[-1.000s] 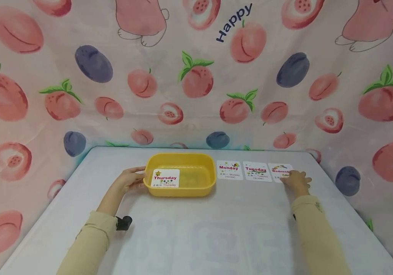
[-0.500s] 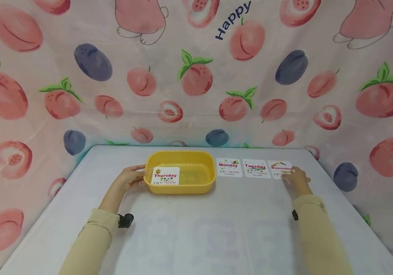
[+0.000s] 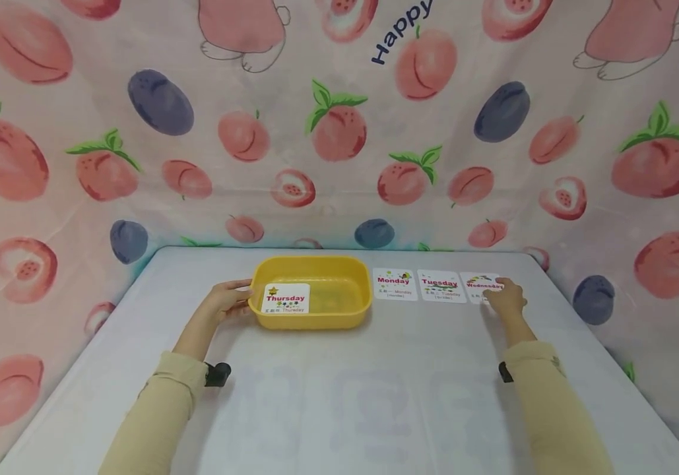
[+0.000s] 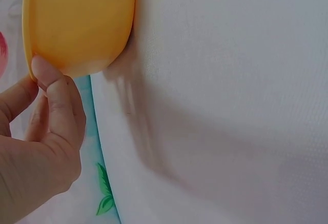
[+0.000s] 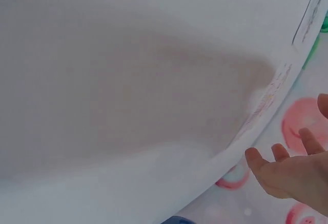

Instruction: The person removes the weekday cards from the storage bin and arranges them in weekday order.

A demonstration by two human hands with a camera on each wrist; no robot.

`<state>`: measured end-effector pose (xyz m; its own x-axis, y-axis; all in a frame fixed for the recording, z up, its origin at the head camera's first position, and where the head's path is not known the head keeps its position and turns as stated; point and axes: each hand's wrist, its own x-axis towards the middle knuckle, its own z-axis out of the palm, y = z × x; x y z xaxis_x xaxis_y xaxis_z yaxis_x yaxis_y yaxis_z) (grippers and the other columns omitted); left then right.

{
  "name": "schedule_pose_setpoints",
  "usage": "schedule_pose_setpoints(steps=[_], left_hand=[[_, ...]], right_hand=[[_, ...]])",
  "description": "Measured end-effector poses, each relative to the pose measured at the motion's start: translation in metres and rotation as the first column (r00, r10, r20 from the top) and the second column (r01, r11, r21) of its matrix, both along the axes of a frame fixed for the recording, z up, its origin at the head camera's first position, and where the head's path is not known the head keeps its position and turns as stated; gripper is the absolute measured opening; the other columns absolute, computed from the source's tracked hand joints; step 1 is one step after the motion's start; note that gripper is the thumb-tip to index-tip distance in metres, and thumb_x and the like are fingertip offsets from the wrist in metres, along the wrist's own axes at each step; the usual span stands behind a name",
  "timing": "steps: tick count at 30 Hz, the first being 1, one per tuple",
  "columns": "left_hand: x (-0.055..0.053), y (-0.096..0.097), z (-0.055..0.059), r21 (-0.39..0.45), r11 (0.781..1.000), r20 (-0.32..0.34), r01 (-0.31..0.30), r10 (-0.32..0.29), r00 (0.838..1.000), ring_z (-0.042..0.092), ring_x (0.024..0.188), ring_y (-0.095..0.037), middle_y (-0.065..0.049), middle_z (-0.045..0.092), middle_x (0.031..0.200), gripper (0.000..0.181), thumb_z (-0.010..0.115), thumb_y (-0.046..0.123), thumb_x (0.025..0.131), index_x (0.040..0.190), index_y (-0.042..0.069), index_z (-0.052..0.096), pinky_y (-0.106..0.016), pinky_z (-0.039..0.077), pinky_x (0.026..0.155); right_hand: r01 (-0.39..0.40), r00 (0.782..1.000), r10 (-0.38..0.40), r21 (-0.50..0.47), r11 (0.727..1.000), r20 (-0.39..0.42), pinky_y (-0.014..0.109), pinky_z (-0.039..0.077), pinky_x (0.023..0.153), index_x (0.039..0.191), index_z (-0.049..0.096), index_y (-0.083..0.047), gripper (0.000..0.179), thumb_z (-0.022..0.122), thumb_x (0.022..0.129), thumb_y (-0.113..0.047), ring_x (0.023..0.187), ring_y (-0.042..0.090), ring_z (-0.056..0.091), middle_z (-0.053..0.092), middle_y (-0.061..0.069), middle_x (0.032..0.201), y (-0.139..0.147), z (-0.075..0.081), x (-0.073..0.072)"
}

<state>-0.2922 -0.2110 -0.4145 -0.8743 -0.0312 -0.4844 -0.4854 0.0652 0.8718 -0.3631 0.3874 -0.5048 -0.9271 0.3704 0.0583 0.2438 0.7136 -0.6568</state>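
Note:
My left hand (image 3: 220, 303) pinches the left rim of a yellow plastic basket (image 3: 312, 321). In the left wrist view, the fingers and thumb of that hand (image 4: 51, 131) meet at the rim of the basket (image 4: 82, 29). A white Thursday card (image 3: 286, 299) lies inside it, toward the left. To the right, the Monday card (image 3: 394, 291), Tuesday card (image 3: 442, 287) and Wednesday card (image 3: 477, 282) form a row. My right hand (image 3: 508, 303) is at the Wednesday card's right edge and covers part of it. The right wrist view shows this hand's fingers (image 5: 282, 170) loosely spread, holding nothing.
A white-covered table (image 3: 363, 396) carries everything. Behind it and at both sides hangs a peach-patterned cloth (image 3: 327, 59). The table's back edge runs just behind the basket and the cards.
The head view has tilted slightly, so the scene sits higher. My right hand has shifted a little at the Wednesday card. My left hand and the basket keep their places.

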Motion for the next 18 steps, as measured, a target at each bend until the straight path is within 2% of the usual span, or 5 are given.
schedule_pose_setpoints(steps=[4, 5, 7, 13, 18], left_hand=[[-0.001, 0.0, 0.001, -0.004, 1.0, 0.003, -0.004, 0.004, 1.0, 0.056, 0.065, -0.007, -0.002, 0.055, 0.089, 0.053, 0.054, 0.008, 0.095, 0.145, 0.007, 0.036, -0.017, 0.054, 0.06], [-0.001, 0.0, 0.001, -0.011, 1.0, 0.003, -0.011, 0.011, 1.0, 0.055, 0.065, -0.007, -0.003, 0.055, 0.09, 0.052, 0.054, 0.008, 0.095, 0.144, 0.007, 0.037, -0.017, 0.053, 0.06], [-0.002, 0.0, 0.002, -0.019, 1.0, -0.001, -0.012, 0.012, 1.0, 0.056, 0.066, -0.007, -0.005, 0.055, 0.094, 0.052, 0.053, 0.008, 0.095, 0.145, 0.007, 0.037, -0.017, 0.054, 0.061], [-0.003, 0.002, 0.0, -0.043, 0.999, -0.002, -0.018, 0.018, 1.0, 0.056, 0.07, -0.008, -0.01, 0.054, 0.104, 0.05, 0.054, 0.008, 0.095, 0.143, 0.008, 0.04, -0.018, 0.054, 0.064], [-0.002, 0.002, -0.001, -0.042, 0.999, 0.005, -0.028, 0.028, 1.0, 0.055, 0.069, -0.008, -0.007, 0.055, 0.1, 0.049, 0.053, 0.007, 0.095, 0.143, 0.007, 0.04, -0.018, 0.053, 0.062]], right_hand=[[-0.032, 0.997, 0.03, -0.026, 0.999, -0.075, 0.057, 0.034, 0.097, 0.126, 0.05, 0.005, 0.049, 0.058, 0.084, -0.018, 0.116, 0.045, 0.044, 0.05, 0.033, 0.124, -0.045, 0.049, 0.033], [-0.029, 0.998, 0.027, -0.045, 0.999, -0.054, 0.059, 0.034, 0.1, 0.128, 0.046, 0.01, 0.048, 0.054, 0.085, -0.011, 0.119, 0.049, 0.041, 0.045, 0.037, 0.126, -0.06, 0.066, 0.043], [-0.033, 0.993, 0.025, -0.067, 0.997, -0.117, 0.058, 0.037, 0.096, 0.124, 0.048, 0.012, 0.043, 0.052, 0.085, -0.006, 0.113, 0.049, 0.045, 0.047, 0.038, 0.121, -0.077, 0.079, 0.052], [-0.014, 0.976, -0.012, -0.115, 0.993, -0.217, 0.053, 0.039, 0.09, 0.119, 0.053, 0.01, 0.035, 0.048, 0.086, -0.001, 0.105, 0.045, 0.049, 0.051, 0.034, 0.114, -0.106, 0.087, 0.056], [-0.035, 0.97, 0.0, -0.141, 0.989, -0.244, 0.045, 0.041, 0.081, 0.118, 0.055, 0.008, 0.034, 0.047, 0.087, -0.003, 0.099, 0.043, 0.054, 0.054, 0.032, 0.112, -0.125, 0.087, 0.056]])
